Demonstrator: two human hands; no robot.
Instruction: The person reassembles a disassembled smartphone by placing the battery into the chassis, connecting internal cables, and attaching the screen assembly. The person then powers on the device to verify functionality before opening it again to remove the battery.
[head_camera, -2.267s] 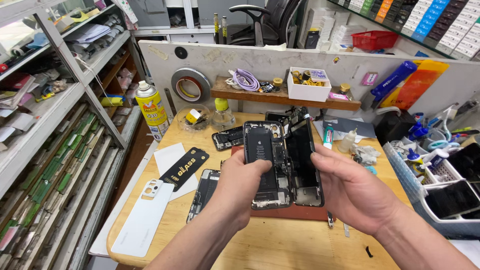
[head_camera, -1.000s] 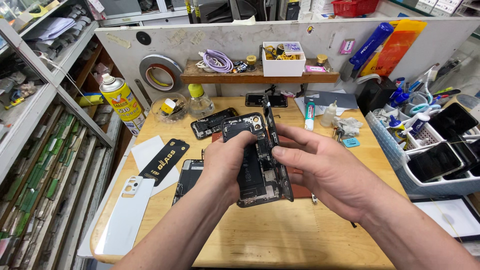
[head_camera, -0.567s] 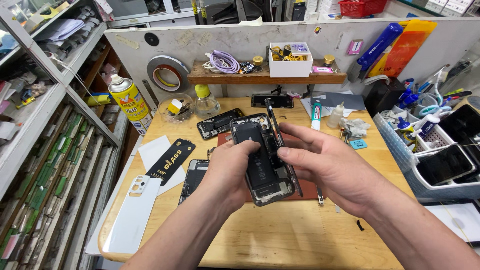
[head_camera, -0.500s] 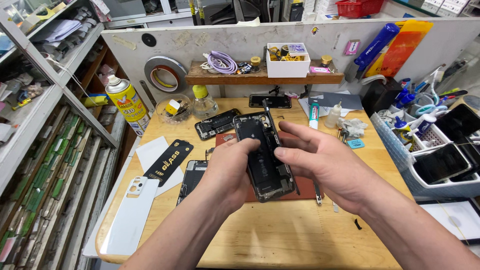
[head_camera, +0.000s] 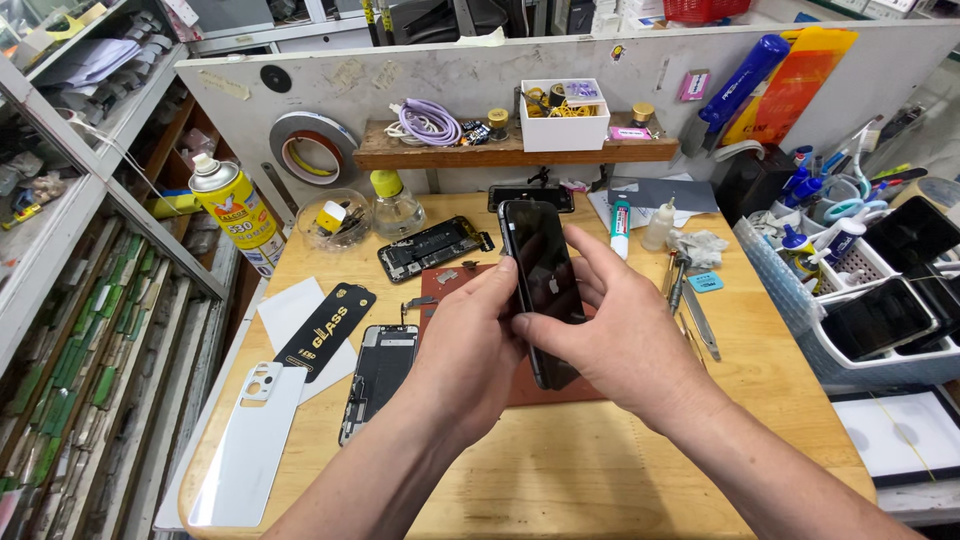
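Both hands (head_camera: 560, 340) grip black phone (head_camera: 541, 285) (closed)

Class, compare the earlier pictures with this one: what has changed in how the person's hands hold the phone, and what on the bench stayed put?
The black phone, earlier held open with its insides showing, is now closed, its dark glossy back facing up. The left hand and right hand still grip it from either side above the red mat. The opened phone, white back cover and yellow spray can lie unchanged.
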